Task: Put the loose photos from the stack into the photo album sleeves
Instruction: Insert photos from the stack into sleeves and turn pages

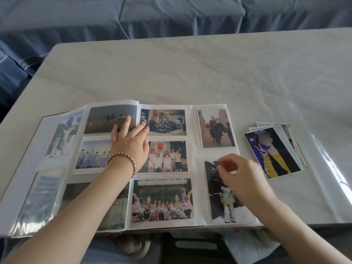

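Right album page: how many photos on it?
5. By the spine: top landscape photo, middle landscape photo, bottom landscape photo. Outer column: upper portrait photo, lower portrait photo, partly hidden by the right hand.

— Could any writing be read?
— One sign only. In the photo album (192, 162), the middle group photo (171, 159) of the centre column showed a large red double-happiness character, 囍, on the wall above the people's heads.
— And the picture above that one?
— The top group photo (167, 122) also carried a red character near its left side, but it was too blurred to make out.
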Tool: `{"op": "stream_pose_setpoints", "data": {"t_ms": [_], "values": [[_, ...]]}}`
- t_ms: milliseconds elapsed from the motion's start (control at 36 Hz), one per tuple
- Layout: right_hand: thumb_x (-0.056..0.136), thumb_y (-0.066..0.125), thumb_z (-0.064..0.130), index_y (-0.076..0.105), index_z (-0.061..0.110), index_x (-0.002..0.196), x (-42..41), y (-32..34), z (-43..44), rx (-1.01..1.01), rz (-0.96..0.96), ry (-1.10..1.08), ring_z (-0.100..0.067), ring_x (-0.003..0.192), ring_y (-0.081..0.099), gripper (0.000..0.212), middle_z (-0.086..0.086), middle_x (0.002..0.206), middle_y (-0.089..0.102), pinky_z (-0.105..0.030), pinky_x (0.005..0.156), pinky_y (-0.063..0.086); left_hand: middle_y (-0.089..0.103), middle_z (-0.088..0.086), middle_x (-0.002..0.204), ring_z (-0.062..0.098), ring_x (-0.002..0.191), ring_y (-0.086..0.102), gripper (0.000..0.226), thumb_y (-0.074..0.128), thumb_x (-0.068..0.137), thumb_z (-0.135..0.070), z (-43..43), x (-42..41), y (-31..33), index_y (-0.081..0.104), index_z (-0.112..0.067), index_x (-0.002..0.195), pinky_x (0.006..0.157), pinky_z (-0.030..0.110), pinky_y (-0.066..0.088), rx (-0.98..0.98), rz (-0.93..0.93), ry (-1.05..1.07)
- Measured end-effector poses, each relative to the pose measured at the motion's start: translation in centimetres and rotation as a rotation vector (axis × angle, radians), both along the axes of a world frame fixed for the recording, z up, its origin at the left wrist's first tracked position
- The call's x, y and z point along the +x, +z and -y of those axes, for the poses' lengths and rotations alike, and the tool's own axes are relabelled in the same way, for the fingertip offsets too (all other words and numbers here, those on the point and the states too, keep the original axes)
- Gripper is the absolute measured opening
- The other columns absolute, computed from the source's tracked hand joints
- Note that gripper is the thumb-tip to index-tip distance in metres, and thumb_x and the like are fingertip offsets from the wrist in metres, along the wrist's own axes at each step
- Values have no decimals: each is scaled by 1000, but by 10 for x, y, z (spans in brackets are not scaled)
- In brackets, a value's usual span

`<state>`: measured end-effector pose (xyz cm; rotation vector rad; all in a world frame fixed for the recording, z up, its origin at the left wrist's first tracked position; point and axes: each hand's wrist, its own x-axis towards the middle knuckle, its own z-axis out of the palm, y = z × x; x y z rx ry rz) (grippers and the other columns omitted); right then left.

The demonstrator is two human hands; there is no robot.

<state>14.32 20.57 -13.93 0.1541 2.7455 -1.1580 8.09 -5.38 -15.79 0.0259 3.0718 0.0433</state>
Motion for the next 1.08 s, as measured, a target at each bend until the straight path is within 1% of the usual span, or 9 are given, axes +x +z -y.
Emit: {"op": "stream_pose_setpoints", "data": {"t_ms": [111, 250, 306, 361, 500, 611, 694, 944, 1083], "values": [[88, 60, 29, 49, 13, 131, -13, -3, -28, 112, 9, -138, -7, 89, 50, 47, 1, 110, 56, -18, 76, 42, 28, -7, 152, 20, 145, 4, 40, 36, 98, -27, -1, 2, 4, 45, -25, 137, 114, 44, -8, -4, -48, -25], [89, 59, 26, 61, 9, 115, -13, -17, -39, 25, 125, -84, 2, 67, 51, 31, 14, 70, 54, -9, 54, 36, 43, 1, 143, 18, 133, 34, 35, 47, 95, -15, -21, 10, 9, 53, -15, 129, 112, 33, 22, 134, -53, -122], [89, 61, 23, 62, 11, 118, -11, -19, -41, -27, 76, -126, 4, 70, 52, 32, 17, 72, 55, -7, 52, 35, 53, 1, 129, 11, 110, 51, 34, 50, 94, -16, -39, 14, 14, 53, -15, 128, 93, 19, 42, 346, 17, -74], [87, 63, 20, 63, 12, 118, -9, -16, -43, -120, 56, -191, 2, 71, 55, 32, 19, 74, 56, -6, 51, 39, 60, -4, 114, 1, 84, 54, 31, 53, 93, -18, -58, 16, 19, 56, -16, 124, 70, 7, 45, 554, 59, -15], [81, 67, 9, 66, 24, 98, -5, 5, -40, -437, -33, -184, -3, 66, 65, 23, 13, 68, 68, -6, 54, 47, 64, -6, 99, 3, 77, 65, 26, 58, 89, -36, -105, 7, 33, 58, -19, 109, 59, 20, 55, 1008, 334, 122], [79, 67, 5, 58, 39, 96, 0, 19, -29, -523, -77, 9, -3, 70, 66, 38, 9, 75, 69, -9, 64, 50, 65, -11, 84, 0, 74, 62, 42, 54, 77, -66, -129, -5, 47, 59, -26, 89, 59, 14, 50, 999, 422, 156], [80, 67, 7, 55, 44, 98, 1, 22, -23, -473, -136, 59, -3, 72, 64, 43, 7, 78, 66, -11, 68, 51, 64, -3, 95, 15, 88, 63, 59, 57, 69, -73, -136, -12, 52, 56, -22, 99, 80, 35, 55, 902, 465, 191], [81, 65, 18, 55, 46, 99, -2, 17, -27, -428, -148, 73, -4, 72, 64, 35, 10, 79, 65, -12, 68, 53, 70, -1, 85, 15, 78, 68, 33, 65, 78, -52, -130, -14, 54, 62, -20, 85, 73, 32, 57, 1008, 481, 233], [79, 57, 40, 61, 33, 109, 1, 15, -33, -422, -83, -19, -2, 74, 66, 31, 10, 79, 70, -15, 65, 54, 64, -2, 50, 9, 50, 66, 37, 55, 89, -11, -124, -6, 57, 52, -7, 53, 44, 20, 51, 1058, 387, 217]]}}
